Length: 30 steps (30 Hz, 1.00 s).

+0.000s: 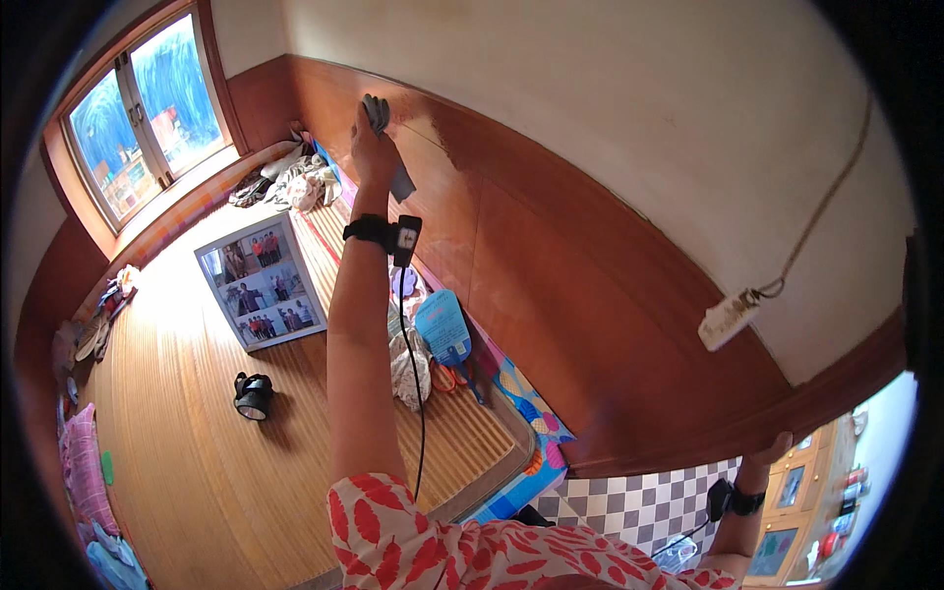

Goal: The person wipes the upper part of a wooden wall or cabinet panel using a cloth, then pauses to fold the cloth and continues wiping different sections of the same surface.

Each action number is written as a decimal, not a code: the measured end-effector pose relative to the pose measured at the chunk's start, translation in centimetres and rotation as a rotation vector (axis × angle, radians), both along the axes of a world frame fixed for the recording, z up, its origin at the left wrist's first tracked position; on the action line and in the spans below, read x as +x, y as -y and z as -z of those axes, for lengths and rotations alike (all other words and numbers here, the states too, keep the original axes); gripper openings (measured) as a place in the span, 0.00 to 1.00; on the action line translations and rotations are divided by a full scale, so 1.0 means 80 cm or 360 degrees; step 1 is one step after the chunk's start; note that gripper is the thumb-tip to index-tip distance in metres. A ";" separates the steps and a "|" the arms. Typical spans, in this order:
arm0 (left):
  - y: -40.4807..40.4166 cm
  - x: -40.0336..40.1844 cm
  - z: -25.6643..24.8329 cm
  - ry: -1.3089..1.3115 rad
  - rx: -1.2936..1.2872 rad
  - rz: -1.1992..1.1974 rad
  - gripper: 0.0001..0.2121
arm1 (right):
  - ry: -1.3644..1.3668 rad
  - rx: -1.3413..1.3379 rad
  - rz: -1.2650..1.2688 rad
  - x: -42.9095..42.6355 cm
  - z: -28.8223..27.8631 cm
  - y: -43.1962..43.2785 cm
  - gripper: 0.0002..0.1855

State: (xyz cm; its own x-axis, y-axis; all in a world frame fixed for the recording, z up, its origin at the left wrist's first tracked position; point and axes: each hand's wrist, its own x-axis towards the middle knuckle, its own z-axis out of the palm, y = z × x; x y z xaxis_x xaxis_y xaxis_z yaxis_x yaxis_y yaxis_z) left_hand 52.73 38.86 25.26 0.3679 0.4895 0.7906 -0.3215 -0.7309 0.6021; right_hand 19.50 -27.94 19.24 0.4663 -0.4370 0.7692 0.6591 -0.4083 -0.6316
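Observation:
My left hand is raised against the upper part of the brown wall panel, shut on a folded grey cloth; a flap of the cloth hangs below the wrist. My right hand is low at the right, at the dark wooden edge of the panelling, with its thumb up; its fingers are mostly hidden there, and I see nothing held. Around each wrist is a black strap with a small device and a cable. A paler, shiny patch shows on the panel beside the cloth.
On the mat-covered bed are a framed set of photos, a black headlamp, a blue hand fan, orange-handled scissors and bunched clothes. A white power strip hangs on a cord at the right.

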 end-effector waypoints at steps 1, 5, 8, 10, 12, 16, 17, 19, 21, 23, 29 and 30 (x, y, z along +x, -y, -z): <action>-0.001 0.008 -0.003 -0.0055 -0.0061 -0.0046 0.33 | -0.0003 -0.0004 0.0025 -0.001 0.001 0.003 0.45; -0.054 0.062 0.001 -0.0203 -0.0130 -0.0054 0.33 | -0.0022 -0.0027 0.0117 -0.008 0.006 0.013 0.45; -0.071 0.089 -0.008 -0.0283 -0.0251 -0.0058 0.34 | -0.0045 -0.0054 0.0219 -0.018 0.013 0.024 0.45; -0.104 0.116 -0.006 -0.0181 -0.0187 -0.0145 0.33 | -0.0048 -0.0081 0.0264 -0.015 0.013 0.027 0.45; -0.107 0.133 -0.008 -0.0200 -0.0235 -0.0106 0.31 | -0.0057 -0.0120 0.0347 -0.026 0.010 0.034 0.45; -0.125 0.178 -0.010 -0.0184 -0.0141 0.0114 0.31 | -0.0064 -0.0198 0.0453 -0.028 0.005 0.042 0.45; -0.111 0.171 -0.010 -0.0113 -0.0187 0.0207 0.30 | -0.0078 -0.0221 0.0479 -0.032 0.003 0.045 0.45; -0.089 0.149 -0.018 0.0028 -0.0271 0.0378 0.28 | -0.0083 -0.0247 0.0512 -0.039 -0.002 0.049 0.44; -0.097 0.161 -0.007 0.0064 -0.0342 0.0378 0.29 | -0.0104 -0.0256 0.0526 -0.042 0.000 0.052 0.44; -0.077 0.148 -0.008 -0.0043 -0.0119 0.0141 0.30 | -0.0108 -0.0242 0.0517 -0.044 0.005 0.052 0.44; -0.029 0.109 -0.001 0.0102 0.0124 0.0129 0.33 | -0.0068 -0.0152 0.0386 -0.037 0.014 0.046 0.44; -0.020 0.102 0.004 0.0154 0.0239 0.0062 0.33 | -0.0057 -0.0130 0.0346 -0.034 0.013 0.044 0.44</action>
State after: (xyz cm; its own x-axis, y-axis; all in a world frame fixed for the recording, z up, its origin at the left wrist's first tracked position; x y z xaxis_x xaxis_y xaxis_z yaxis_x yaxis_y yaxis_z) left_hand 60.87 40.44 24.92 0.3029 0.3497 0.8865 -0.4028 -0.7961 0.4517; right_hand 16.75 -31.49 18.17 0.3956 -0.4672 0.7907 0.5278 -0.5890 -0.6120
